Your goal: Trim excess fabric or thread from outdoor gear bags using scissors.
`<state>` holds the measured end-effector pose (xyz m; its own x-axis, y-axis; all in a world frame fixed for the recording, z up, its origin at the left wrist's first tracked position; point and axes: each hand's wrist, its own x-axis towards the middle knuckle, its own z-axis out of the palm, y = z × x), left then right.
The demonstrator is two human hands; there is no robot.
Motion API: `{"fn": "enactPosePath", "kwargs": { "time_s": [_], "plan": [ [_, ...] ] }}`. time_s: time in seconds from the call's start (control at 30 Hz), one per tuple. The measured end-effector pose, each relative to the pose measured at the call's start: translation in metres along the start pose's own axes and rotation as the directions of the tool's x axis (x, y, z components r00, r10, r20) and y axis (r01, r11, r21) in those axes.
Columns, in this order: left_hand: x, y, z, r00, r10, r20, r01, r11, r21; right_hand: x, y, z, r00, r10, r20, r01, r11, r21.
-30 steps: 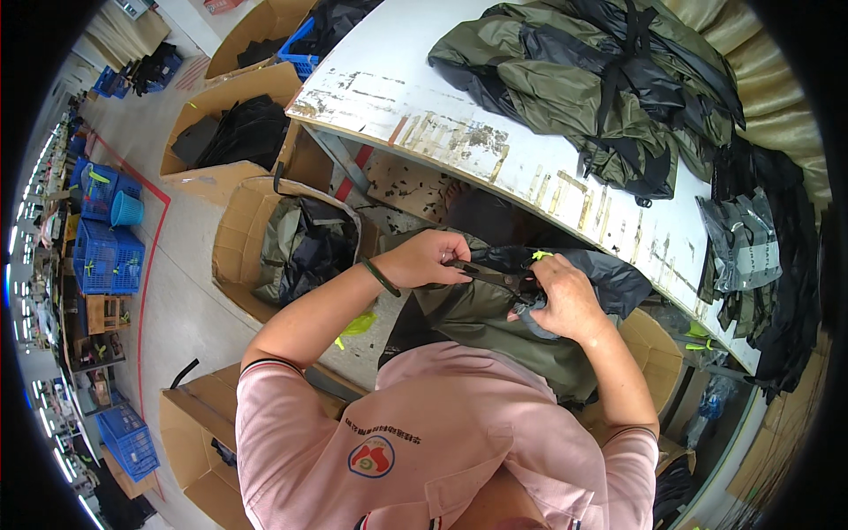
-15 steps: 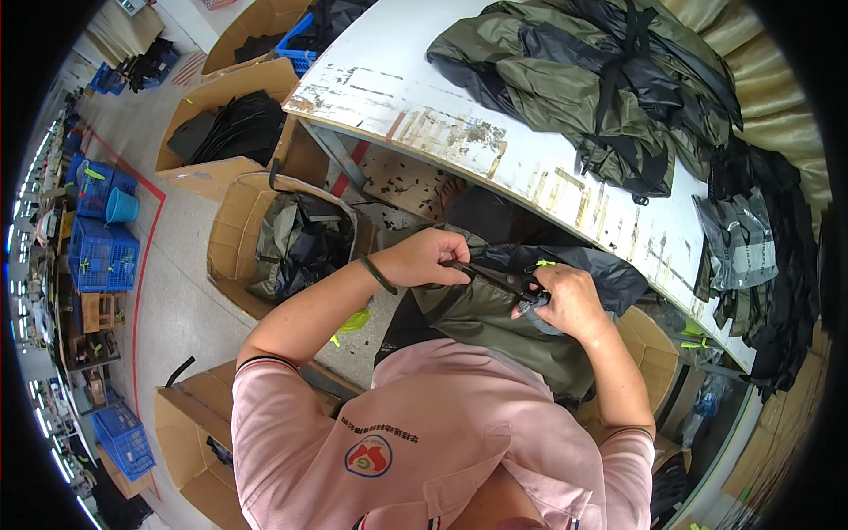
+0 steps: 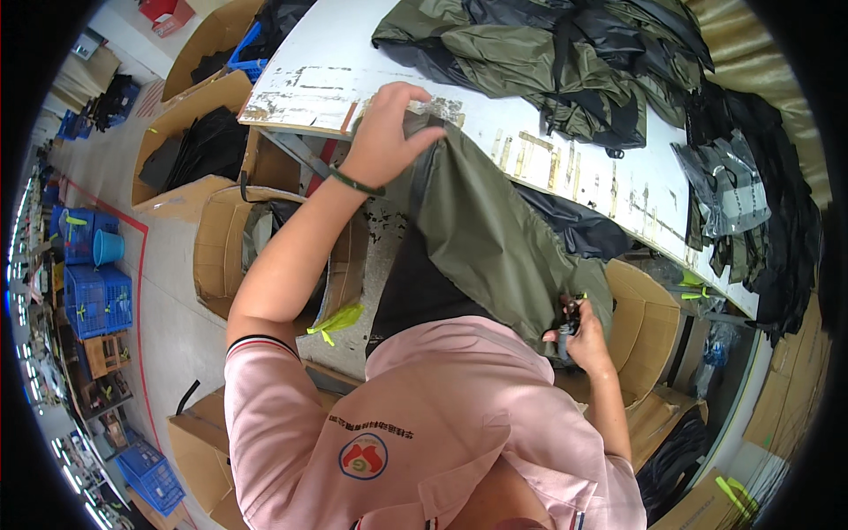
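Note:
My left hand (image 3: 389, 137) is raised by the near edge of the white table, thumb and fingers apart. Against it is the upper end of an olive-green fabric piece (image 3: 481, 225), which stretches down over my lap; no firm grip on it shows. A black panel (image 3: 415, 278) lies beside the olive part. My right hand (image 3: 590, 340) is closed around a small pair of scissors (image 3: 566, 334) with dark and grey parts, at the right lower edge of the fabric. The blades are hard to make out.
On the white table (image 3: 309, 84) lies a heap of olive and black fabric (image 3: 539, 66); clear plastic bags (image 3: 729, 190) are at its right. Cardboard boxes (image 3: 212, 252) stand left of me, another (image 3: 645, 327) at my right. Blue crates (image 3: 97, 300) line the far left.
My left hand has gone from pinching the fabric near the scissors up toward the table edge, spreading the olive piece out. My right hand, with the scissors, has moved down and right.

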<state>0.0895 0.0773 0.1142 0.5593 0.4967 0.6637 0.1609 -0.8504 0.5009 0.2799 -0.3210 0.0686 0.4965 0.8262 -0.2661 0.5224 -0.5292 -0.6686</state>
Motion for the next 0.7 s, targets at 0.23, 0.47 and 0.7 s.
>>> {"fn": "enactPosePath", "kwargs": {
  "time_s": [0.23,0.47,0.7],
  "plan": [
    [-0.108,0.032,-0.039,0.812,0.0,0.584,-0.04,0.998,0.056,-0.041,0.021,0.006,0.994,-0.065,-0.091,0.082,0.978,0.191],
    [-0.156,0.013,-0.001,0.8,-0.171,0.575,0.032,0.969,0.244,-0.024,0.032,0.009,0.998,0.043,0.05,-0.056,0.957,0.285],
    [-0.119,-0.038,-0.011,0.651,-0.226,0.725,0.599,0.739,-0.308,-0.013,0.023,-0.058,0.998,0.06,-0.025,-0.041,0.879,0.475]
  ]
}}
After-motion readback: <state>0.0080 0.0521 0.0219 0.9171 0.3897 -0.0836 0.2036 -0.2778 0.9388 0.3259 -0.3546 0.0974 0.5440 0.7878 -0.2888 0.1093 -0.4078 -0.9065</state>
